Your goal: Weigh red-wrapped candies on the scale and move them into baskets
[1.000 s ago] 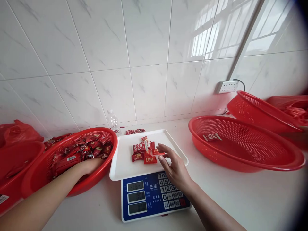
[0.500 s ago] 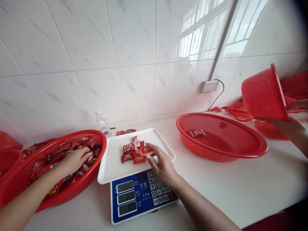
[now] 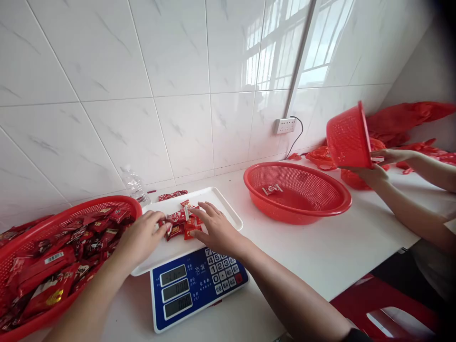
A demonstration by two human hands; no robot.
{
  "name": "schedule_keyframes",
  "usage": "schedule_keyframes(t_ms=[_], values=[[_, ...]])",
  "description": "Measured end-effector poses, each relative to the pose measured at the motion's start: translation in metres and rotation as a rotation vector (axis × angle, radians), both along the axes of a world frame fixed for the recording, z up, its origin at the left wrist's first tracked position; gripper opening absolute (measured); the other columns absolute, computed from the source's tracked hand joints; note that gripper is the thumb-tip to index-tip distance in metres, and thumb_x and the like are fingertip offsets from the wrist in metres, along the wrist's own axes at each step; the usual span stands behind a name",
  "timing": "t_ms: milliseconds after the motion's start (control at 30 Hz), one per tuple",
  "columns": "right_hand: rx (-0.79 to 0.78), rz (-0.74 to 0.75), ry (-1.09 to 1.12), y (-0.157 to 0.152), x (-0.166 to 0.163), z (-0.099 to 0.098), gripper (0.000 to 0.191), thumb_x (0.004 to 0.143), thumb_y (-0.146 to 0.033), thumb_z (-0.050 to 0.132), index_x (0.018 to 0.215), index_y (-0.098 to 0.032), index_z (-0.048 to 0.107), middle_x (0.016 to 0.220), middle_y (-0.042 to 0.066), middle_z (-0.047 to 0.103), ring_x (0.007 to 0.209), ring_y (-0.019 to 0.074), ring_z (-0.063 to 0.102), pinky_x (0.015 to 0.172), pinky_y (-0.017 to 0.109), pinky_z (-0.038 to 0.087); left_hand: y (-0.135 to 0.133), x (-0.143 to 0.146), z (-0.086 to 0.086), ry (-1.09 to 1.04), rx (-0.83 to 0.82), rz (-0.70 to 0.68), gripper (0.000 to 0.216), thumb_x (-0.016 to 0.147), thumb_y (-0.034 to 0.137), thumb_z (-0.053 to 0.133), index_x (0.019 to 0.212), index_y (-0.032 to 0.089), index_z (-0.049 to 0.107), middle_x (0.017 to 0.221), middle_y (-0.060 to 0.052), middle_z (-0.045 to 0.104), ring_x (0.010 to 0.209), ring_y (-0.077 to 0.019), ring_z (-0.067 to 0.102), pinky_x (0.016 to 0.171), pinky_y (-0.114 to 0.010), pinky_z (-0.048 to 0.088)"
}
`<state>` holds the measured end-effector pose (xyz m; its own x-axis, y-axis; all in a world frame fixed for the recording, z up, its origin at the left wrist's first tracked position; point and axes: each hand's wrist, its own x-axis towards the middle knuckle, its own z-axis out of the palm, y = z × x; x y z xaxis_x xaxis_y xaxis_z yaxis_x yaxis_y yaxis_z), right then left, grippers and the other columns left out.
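Observation:
A small pile of red snack packets (image 3: 192, 229) lies on the white tray (image 3: 217, 197) of a blue scale (image 3: 199, 285). At the pile's left side, my left hand (image 3: 142, 237) is closed, with a red packet (image 3: 163, 222) partly showing at its fingertips. My right hand (image 3: 219, 230) reaches over the pile's right side, fingers bent and apart around the packets, with none gripped. To the left, a red mesh basket (image 3: 133, 205) holds many more red packets, partly covered by my left forearm.
Right of the scale stands another red basket (image 3: 299, 213) with one packet (image 3: 272, 189) inside. A clear plastic bottle (image 3: 134, 185) and more packets (image 3: 173, 195) are behind the tray. At the right, a co-worker's hands (image 3: 374, 175) hold a tilted red basket (image 3: 345, 137).
My left hand has moved from the full basket to the packets on the tray. My right hand stays over the pile, its fingers slightly shifted. The view has turned rightward.

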<state>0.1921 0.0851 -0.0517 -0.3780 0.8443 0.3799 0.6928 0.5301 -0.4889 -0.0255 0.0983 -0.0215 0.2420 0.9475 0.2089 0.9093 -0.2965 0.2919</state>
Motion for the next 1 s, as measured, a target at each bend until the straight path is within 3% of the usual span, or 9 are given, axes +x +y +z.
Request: schedule_keyframes(t_ms=[67, 167, 233, 333, 500, 667, 867, 1000], values=[[-0.096, 0.034, -0.108, 0.011, -0.003, 0.006, 0.066, 0.082, -0.043, 0.060, 0.140, -0.024, 0.035, 0.147, 0.017, 0.031, 0.136, 0.0370, 0.021, 0.101, 0.059, 0.029, 0.004, 0.007, -0.012, 0.009, -0.025, -0.046, 0.040, 0.085, 0.041, 0.041, 0.118, 0.021, 0.053, 0.121, -0.010, 0.058, 0.110, -0.0278, 0.055, 0.087, -0.037, 0.044], [-0.128, 0.105, -0.185, 0.026, -0.010, 0.009, 0.063, 0.081, -0.044, 0.061, 0.137, -0.026, 0.039, 0.140, 0.014, 0.042, 0.130, 0.0362, 0.033, 0.097, 0.058, 0.032, 0.009, 0.013, -0.020, -0.046, -0.067, -0.120, 0.045, 0.088, 0.037, 0.039, 0.131, 0.023, 0.043, 0.131, -0.009, 0.052, 0.120, -0.0265, 0.048, 0.095, -0.039, 0.041], [-0.091, 0.122, -0.190, 0.031, -0.016, 0.007, 0.046, 0.085, -0.032, 0.056, 0.130, -0.025, 0.047, 0.130, 0.012, 0.052, 0.119, 0.0304, 0.046, 0.094, 0.051, 0.037, 0.011, 0.014, -0.022, -0.062, -0.059, -0.150, 0.040, 0.089, 0.035, 0.038, 0.126, 0.024, 0.048, 0.125, -0.009, 0.055, 0.116, -0.0261, 0.051, 0.094, -0.039, 0.041], [-0.033, 0.098, -0.182, 0.034, -0.023, 0.002, 0.033, 0.089, -0.017, 0.047, 0.121, -0.020, 0.054, 0.122, 0.013, 0.055, 0.103, 0.0250, 0.056, 0.086, 0.042, 0.042, 0.014, 0.015, -0.024, -0.094, -0.022, -0.148, 0.034, 0.088, 0.030, 0.038, 0.116, 0.022, 0.055, 0.117, -0.009, 0.058, 0.107, -0.0259, 0.056, 0.088, -0.038, 0.045], [0.006, 0.047, -0.132, 0.036, -0.025, -0.003, 0.021, 0.089, -0.012, 0.046, 0.103, -0.015, 0.061, 0.103, 0.010, 0.061, 0.084, 0.0180, 0.060, 0.074, 0.029, 0.046, 0.017, 0.011, -0.029, -0.218, 0.027, -0.164, 0.030, 0.087, 0.033, 0.042, 0.109, 0.021, 0.058, 0.113, -0.007, 0.059, 0.104, -0.0230, 0.058, 0.089, -0.034, 0.046], [0.062, -0.032, -0.061, 0.038, -0.018, 0.003, 0.018, 0.089, -0.010, 0.047, 0.100, -0.013, 0.061, 0.101, 0.010, 0.060, 0.087, 0.0171, 0.060, 0.075, 0.028, 0.046, 0.016, 0.006, -0.029, -0.285, 0.056, -0.175, 0.030, 0.086, 0.030, 0.043, 0.110, 0.022, 0.058, 0.114, -0.006, 0.060, 0.108, -0.0217, 0.056, 0.093, -0.034, 0.045], [0.080, -0.005, -0.055, 0.024, -0.021, 0.004, 0.014, 0.087, -0.012, 0.052, 0.095, -0.016, 0.062, 0.098, 0.007, 0.062, 0.082, 0.0145, 0.061, 0.074, 0.027, 0.049, 0.011, 0.007, -0.030, -0.270, -0.029, -0.196, 0.039, 0.084, 0.033, 0.049, 0.122, 0.024, 0.053, 0.124, -0.006, 0.057, 0.113, -0.0240, 0.054, 0.094, -0.036, 0.044], [0.103, -0.015, -0.080, 0.019, -0.015, 0.008, 0.030, 0.086, -0.021, 0.058, 0.116, -0.023, 0.057, 0.110, 0.005, 0.062, 0.098, 0.0158, 0.060, 0.084, 0.029, 0.048, 0.011, 0.008, -0.033, -0.221, -0.046, -0.194, 0.032, 0.086, 0.032, 0.047, 0.115, 0.025, 0.058, 0.118, -0.006, 0.061, 0.109, -0.0254, 0.056, 0.092, -0.037, 0.044]])
